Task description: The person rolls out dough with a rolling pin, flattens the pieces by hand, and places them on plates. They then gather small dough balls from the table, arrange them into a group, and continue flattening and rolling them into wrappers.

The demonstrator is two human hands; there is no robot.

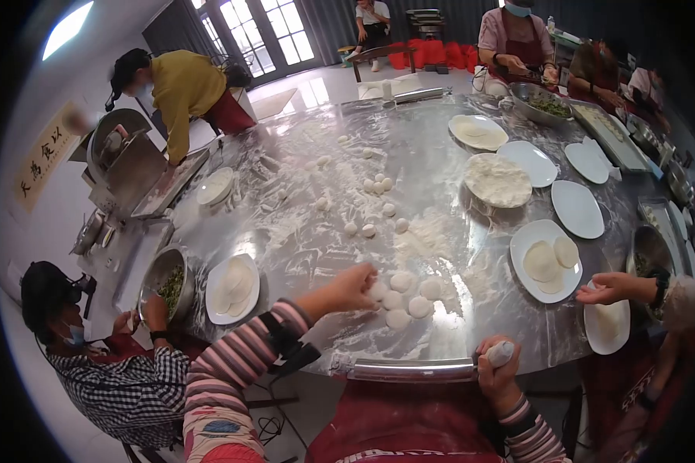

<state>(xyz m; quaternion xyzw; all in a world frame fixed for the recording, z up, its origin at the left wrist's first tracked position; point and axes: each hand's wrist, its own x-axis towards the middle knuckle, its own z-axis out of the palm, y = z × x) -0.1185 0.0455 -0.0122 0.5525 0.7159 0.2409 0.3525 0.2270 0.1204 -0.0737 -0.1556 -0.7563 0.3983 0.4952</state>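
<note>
Reaching with the left hand [355, 287] into the lower centre of the frame, to the left side of a cluster of dough rounds [420, 307] on the steel table [432, 147]. Bending the fingers and bunching them close together at the leftmost round [378, 292]; cannot tell whether pinching it or merely touching, for want of a view of the palm.

Gripping, just right of bottom centre, with the right hand [500, 380] closed firmly around a pale rod [501, 353], seen almost end-on beside the right end of a metal bar [413, 370] along the near table edge. Perhaps holding the rod aside so as to leave room for the left hand among the dough.

Probably grouped near the edge for easy reach, with flour [427, 235] strewn higher up, likely to prevent sticking. Lying farther up, around the centre: smaller dough balls [368, 230]. Overlapping on a plate [520, 248] at the right: flat dough sheets [543, 262], probably set there to spare the middle.

Hard to make out: most of the rod, covered by the fist and foreshortened. Cut off at the right by the dark lens border: the sleeve behind a co-worker's outstretched hand [614, 288].
</note>
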